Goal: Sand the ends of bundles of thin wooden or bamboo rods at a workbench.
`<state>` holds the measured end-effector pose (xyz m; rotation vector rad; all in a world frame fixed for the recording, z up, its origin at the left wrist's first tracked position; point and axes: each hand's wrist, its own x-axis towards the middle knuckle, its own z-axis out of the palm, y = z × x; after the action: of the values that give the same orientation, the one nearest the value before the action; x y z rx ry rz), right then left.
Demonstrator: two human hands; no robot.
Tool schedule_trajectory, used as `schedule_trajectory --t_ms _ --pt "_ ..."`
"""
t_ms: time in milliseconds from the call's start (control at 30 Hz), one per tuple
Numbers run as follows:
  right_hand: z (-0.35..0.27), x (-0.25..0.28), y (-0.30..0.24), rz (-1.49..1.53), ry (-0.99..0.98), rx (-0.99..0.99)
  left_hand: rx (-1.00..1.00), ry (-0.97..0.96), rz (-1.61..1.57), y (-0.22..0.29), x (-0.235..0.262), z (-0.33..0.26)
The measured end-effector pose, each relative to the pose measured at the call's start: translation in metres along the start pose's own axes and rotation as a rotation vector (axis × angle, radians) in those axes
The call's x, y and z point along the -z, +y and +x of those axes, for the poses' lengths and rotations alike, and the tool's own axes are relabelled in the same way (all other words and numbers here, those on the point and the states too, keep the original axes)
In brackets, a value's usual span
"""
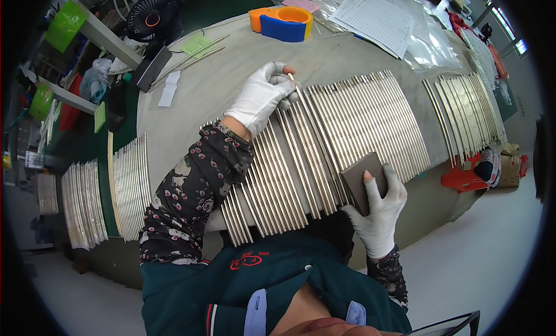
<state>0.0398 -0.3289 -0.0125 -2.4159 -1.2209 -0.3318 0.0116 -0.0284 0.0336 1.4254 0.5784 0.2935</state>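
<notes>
My left hand, in a white glove with bare fingertips, pinches the far end of a thin silver metal rod. That rod lies among several others between two wide rows. To its right is a dense row of silver rods; to its left, another row passes partly under my forearm. My right hand, gloved the same way, grips a flat grey-brown block at the near edge of the right row. The block covers some rod ends, and its underside is hidden.
More rods lie at the far right, and bundles at the left. At the back are an orange and blue tape dispenser, papers, plastic bags and a black fan. A red bin stands beyond the table's right edge.
</notes>
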Motion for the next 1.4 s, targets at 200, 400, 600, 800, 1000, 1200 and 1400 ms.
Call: schedule_trajectory --t_ms 200,400,600,800,1000,1200,1400 --pt "0.003 0.007 0.004 0.060 -0.012 0.017 0.032 -0.001 -0.099 -0.006 0.002 0.003" --pt "0.027 0.020 -0.002 0.141 0.064 -0.003 0.013 0.012 -0.072 -0.005 0.001 0.000" --pt "0.073 0.002 -0.030 0.171 0.137 0.006 -0.027 -0.012 -0.069 -0.004 0.002 -0.004" --pt "0.101 -0.015 -0.048 0.011 0.198 0.063 -0.069 0.052 -0.094 -0.006 0.000 -0.007" --pt "0.099 -0.004 -0.067 0.148 0.139 0.185 -0.096 0.029 -0.016 0.000 -0.002 -0.008" --pt "0.106 -0.004 -0.050 0.153 0.225 0.122 -0.088 0.024 -0.042 -0.009 0.000 -0.007" --pt "0.112 -0.022 -0.022 -0.064 0.169 -0.092 -0.090 0.037 -0.024 -0.012 -0.002 -0.002"
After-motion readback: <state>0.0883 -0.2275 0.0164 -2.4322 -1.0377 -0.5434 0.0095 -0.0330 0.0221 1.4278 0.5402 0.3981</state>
